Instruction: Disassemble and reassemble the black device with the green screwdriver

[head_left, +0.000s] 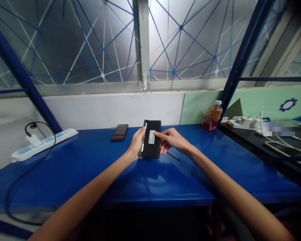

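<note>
A flat black rectangular device [154, 147] with a small white label is held up over the blue table, between both hands. My left hand [136, 143] grips its left edge, the thumb along the side. My right hand [172, 140] is at its right edge, with a fingertip on the white label and the other fingers curled by the side. Just below my right hand, a thin dark metal tool [173, 155] lies on the table, its far end hidden.
A dark phone-like slab [119, 132] lies behind my left hand. On the left is a white power strip [46, 144] with a black cable. A drink bottle [212, 115] stands at the back right, near a black surface [253, 142] with white cables.
</note>
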{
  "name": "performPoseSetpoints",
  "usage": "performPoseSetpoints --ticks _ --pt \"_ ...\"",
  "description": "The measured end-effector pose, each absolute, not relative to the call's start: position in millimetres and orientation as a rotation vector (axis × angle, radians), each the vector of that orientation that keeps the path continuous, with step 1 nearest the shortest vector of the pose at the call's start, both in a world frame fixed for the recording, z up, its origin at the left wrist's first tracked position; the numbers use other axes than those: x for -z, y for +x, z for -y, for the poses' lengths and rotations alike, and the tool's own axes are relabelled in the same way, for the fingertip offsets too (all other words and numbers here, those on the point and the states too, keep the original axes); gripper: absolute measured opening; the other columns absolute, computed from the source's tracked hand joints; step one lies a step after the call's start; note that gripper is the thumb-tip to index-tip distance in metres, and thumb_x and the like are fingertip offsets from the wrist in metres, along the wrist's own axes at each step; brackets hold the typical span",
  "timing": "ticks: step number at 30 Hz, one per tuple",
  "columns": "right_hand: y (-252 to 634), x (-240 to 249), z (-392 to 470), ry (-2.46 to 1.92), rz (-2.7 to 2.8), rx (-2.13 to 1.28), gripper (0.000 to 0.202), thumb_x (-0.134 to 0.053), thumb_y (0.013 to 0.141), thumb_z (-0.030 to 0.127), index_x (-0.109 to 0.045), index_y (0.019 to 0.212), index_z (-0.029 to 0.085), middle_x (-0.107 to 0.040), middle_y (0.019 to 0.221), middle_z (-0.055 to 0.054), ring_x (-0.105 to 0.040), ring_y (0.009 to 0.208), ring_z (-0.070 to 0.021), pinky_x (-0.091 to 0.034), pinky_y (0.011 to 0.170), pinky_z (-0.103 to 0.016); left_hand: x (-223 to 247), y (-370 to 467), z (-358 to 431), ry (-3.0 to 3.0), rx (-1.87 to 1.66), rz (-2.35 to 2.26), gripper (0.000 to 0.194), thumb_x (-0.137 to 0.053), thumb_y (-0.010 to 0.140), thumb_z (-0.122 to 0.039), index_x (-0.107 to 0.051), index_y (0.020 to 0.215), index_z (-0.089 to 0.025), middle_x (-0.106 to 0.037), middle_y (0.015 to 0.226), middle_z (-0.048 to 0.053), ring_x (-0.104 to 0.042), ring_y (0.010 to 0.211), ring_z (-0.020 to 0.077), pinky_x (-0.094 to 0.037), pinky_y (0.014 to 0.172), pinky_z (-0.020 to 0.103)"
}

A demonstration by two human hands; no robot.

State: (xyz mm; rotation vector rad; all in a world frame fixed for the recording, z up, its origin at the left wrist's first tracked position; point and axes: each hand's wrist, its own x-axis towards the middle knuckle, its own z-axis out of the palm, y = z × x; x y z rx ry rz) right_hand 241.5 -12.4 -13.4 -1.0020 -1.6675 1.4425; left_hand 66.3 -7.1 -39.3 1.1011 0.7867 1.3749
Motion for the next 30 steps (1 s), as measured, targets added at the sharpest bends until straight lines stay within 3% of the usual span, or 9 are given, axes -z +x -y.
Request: performPoseSetpoints --ticks 7,19,30 --pt "245 13 11 -0.965 1.740 -1.384 0.050 -0.062 0.082 0.058 -0.060 0.057 0.014 -0.063 0.047 -0.005 -0.057 0.034 -0.0114 -0.047 0.033 -0.020 41 64 5 1.138 -1.384 -0.774 0.036 -0.066 0.084 -0.048 -0.067 0.096 -0.014 -0.071 0.080 0.005 -0.066 0.065 0.0166 -0.049 0.059 0.024" --pt "245 18 7 -0.954 1.719 -1.470 0.047 -0.065 0.081 0.057 -0.062 0.064 0.013 -0.067 0.054 -0.008 -0.059 0.039 -0.0134 -0.048 0.037 -0.024 43 61 1 1.186 -1.375 -0.766 0.037 -0.065 0.084 -0.050 -0.064 0.094 -0.015 -0.068 0.075 0.002 -0.061 0.060 0.0127 -0.047 0.058 0.022" --pt "242 20 10 -0.919 1.736 -1.425 0.045 -0.061 0.085 0.056 -0.058 0.063 0.016 -0.064 0.050 -0.005 -0.060 0.039 -0.0139 -0.049 0.039 -0.025 33 61 8 1.411 -1.483 -0.828 0.034 -0.059 0.088 -0.049 -0.062 0.091 -0.015 -0.061 0.075 0.000 -0.056 0.063 0.0116 -0.044 0.059 0.021"
